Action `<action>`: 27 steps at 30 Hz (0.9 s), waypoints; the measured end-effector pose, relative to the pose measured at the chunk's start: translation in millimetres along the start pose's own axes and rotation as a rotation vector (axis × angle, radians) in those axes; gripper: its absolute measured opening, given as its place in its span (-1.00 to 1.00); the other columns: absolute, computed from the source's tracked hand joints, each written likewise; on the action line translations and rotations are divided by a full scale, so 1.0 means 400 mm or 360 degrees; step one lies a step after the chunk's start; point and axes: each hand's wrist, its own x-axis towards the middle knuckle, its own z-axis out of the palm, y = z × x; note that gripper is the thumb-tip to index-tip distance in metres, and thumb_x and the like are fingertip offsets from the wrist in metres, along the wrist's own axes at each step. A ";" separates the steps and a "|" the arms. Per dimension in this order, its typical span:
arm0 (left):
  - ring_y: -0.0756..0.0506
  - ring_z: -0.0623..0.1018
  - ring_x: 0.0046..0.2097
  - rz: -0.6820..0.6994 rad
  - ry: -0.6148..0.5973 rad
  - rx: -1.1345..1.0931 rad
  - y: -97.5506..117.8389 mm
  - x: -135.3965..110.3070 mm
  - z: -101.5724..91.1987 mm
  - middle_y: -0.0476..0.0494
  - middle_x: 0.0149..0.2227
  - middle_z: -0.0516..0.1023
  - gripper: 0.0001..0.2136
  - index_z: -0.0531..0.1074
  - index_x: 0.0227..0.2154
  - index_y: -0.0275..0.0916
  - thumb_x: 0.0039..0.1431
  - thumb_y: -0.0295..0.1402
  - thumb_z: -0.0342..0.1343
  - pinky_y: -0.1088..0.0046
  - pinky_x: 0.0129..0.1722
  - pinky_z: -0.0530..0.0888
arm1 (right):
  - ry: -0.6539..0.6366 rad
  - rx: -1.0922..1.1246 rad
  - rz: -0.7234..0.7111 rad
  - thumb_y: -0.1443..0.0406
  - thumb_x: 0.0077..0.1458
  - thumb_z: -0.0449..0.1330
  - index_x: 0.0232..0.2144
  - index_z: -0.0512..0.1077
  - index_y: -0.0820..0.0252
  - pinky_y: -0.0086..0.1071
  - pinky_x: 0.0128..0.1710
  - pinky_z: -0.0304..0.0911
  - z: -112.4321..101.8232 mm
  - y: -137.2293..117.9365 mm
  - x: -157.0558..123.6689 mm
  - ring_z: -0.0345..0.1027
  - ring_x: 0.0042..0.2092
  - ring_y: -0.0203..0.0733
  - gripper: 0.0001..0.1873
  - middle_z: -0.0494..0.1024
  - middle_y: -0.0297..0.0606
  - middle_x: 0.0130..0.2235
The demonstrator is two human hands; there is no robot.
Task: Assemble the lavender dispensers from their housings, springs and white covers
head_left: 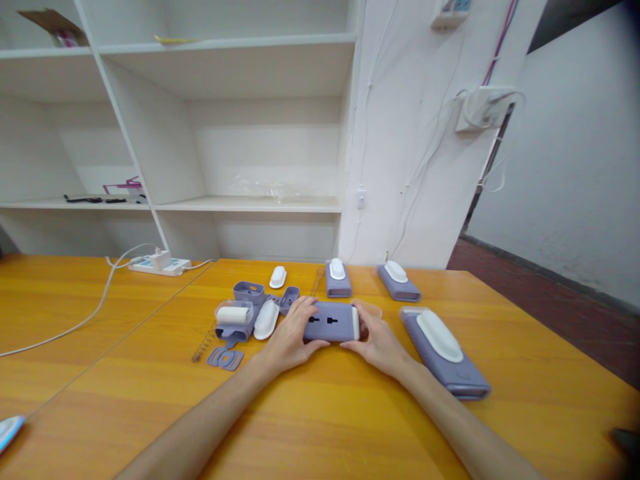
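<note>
So the left hand (295, 332) and right hand (376, 339) have a purple case (329, 327) gripped at either end, between loose purple parts (249, 291) and another case (467, 373) on the surface (325, 413).

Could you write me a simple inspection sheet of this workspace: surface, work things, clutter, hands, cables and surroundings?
Surface: wooden table, seam across its left part.
Work things: slotted purple case between the hands; white oval cover and flat purple pieces to its left; three white-topped cases behind and to the right.
Clutter: blue-edged white object, cut off at left; cannot tell what.
Hands: left hand and right hand grip the slotted purple case's opposite ends.
Cables: white cable runs from the power strip across the table's left; more wires on the wall.
Surroundings: white shelves, reddish floor.
</note>
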 end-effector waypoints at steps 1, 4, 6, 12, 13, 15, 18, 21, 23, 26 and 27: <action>-0.27 0.15 0.19 0.0001 0.0005 0.0000 0.001 0.001 -0.001 -0.33 0.12 0.19 -0.50 0.15 -0.04 -0.19 -0.04 -0.31 0.21 -0.02 0.11 0.19 | 0.0015 -0.0009 -0.0012 0.19 -0.21 0.32 0.13 0.10 0.12 -0.07 0.03 0.16 0.002 0.000 -0.001 0.28 0.02 0.02 -0.16 0.39 -0.13 0.01; -0.26 0.16 0.19 0.0000 0.0019 -0.0003 0.001 0.003 -0.001 -0.32 0.12 0.19 -0.49 0.13 -0.04 -0.19 -0.05 -0.34 0.22 -0.01 0.11 0.18 | 0.0082 -0.0004 -0.0052 0.21 -0.20 0.31 0.14 0.08 0.11 -0.06 0.11 0.05 0.007 -0.007 -0.002 0.17 0.11 0.00 -0.15 0.31 -0.12 0.09; -0.26 0.17 0.18 0.0003 0.0042 -0.0015 0.000 0.005 -0.001 -0.32 0.12 0.19 -0.47 0.12 -0.03 -0.19 -0.06 -0.34 0.22 -0.02 0.11 0.18 | 0.0122 0.0050 -0.0063 0.24 -0.19 0.30 0.13 0.08 0.09 -0.06 0.12 0.05 0.010 -0.015 -0.002 0.17 0.12 -0.02 -0.17 0.31 -0.14 0.09; -0.27 0.21 0.16 -0.0038 0.0091 -0.0083 -0.004 0.006 0.002 -0.32 0.10 0.20 -0.41 0.10 0.00 -0.17 -0.08 -0.29 0.24 -0.02 0.09 0.20 | 0.0119 0.0238 -0.0036 0.25 -0.16 0.28 0.12 0.07 0.08 -0.12 0.03 0.19 0.013 -0.025 -0.001 0.27 0.04 -0.06 -0.21 0.38 -0.15 0.02; -0.27 0.21 0.16 -0.0044 0.0098 -0.0093 -0.005 0.007 0.002 -0.32 0.11 0.20 -0.41 0.09 0.01 -0.17 -0.08 -0.28 0.24 0.00 0.10 0.20 | 0.0129 0.0208 -0.0032 0.23 -0.16 0.29 0.14 0.04 0.07 -0.09 0.04 0.17 0.013 -0.024 -0.002 0.24 0.07 -0.04 -0.18 0.35 -0.14 0.06; -0.25 0.21 0.16 -0.0059 0.0121 -0.0105 -0.006 0.008 0.003 -0.31 0.11 0.20 -0.41 0.09 0.01 -0.17 -0.07 -0.26 0.23 0.02 0.10 0.21 | 0.0151 0.0140 -0.0033 0.19 -0.17 0.29 0.18 -0.02 0.06 -0.05 0.07 0.12 0.012 -0.024 -0.006 0.16 0.12 0.00 -0.11 0.27 -0.12 0.12; -0.23 0.23 0.15 -0.0113 0.0160 -0.0128 -0.007 0.008 0.003 -0.29 0.10 0.20 -0.41 0.08 0.02 -0.18 -0.06 -0.24 0.22 0.06 0.11 0.22 | 0.0180 0.0186 -0.0058 0.16 -0.10 0.25 0.20 -0.04 0.08 -0.06 0.06 0.14 0.014 -0.036 -0.011 0.18 0.11 0.00 -0.13 0.28 -0.12 0.11; -0.23 0.24 0.14 -0.0131 0.0173 -0.0147 -0.007 0.007 0.003 -0.30 0.09 0.20 -0.39 0.07 0.02 -0.19 -0.06 -0.23 0.22 0.07 0.10 0.23 | 0.0257 0.0515 0.0026 0.12 0.06 0.10 0.19 0.00 0.14 -0.16 -0.12 0.33 0.021 -0.059 -0.008 0.36 -0.07 -0.05 -0.31 0.43 -0.12 -0.03; -0.23 0.24 0.14 -0.0102 0.0164 -0.0156 -0.006 0.007 0.002 -0.30 0.09 0.20 -0.40 0.08 0.02 -0.19 -0.06 -0.23 0.22 0.07 0.10 0.23 | 0.0257 0.0781 0.0145 0.09 0.12 0.00 0.14 0.10 0.16 -0.25 -0.33 0.41 0.024 -0.073 -0.002 0.41 -0.19 -0.08 -0.43 0.48 -0.15 -0.12; -0.23 0.22 0.15 -0.0060 0.0114 -0.0177 -0.003 0.008 0.000 -0.31 0.11 0.19 -0.41 0.08 0.01 -0.19 -0.06 -0.24 0.22 0.06 0.10 0.22 | 0.0150 0.1006 0.0267 0.06 0.11 0.00 -0.04 0.31 0.19 -0.32 -0.50 0.39 0.023 -0.082 0.008 0.40 -0.29 -0.10 -0.54 0.49 -0.21 -0.22; -0.23 0.22 0.15 -0.0050 0.0100 -0.0182 -0.003 0.008 -0.001 -0.32 0.11 0.18 -0.41 0.07 0.01 -0.18 -0.06 -0.24 0.22 0.06 0.11 0.21 | 0.0126 0.1039 0.0286 0.05 0.10 0.02 -0.11 0.36 0.20 -0.33 -0.51 0.38 0.021 -0.082 0.010 0.38 -0.32 -0.12 -0.57 0.49 -0.23 -0.27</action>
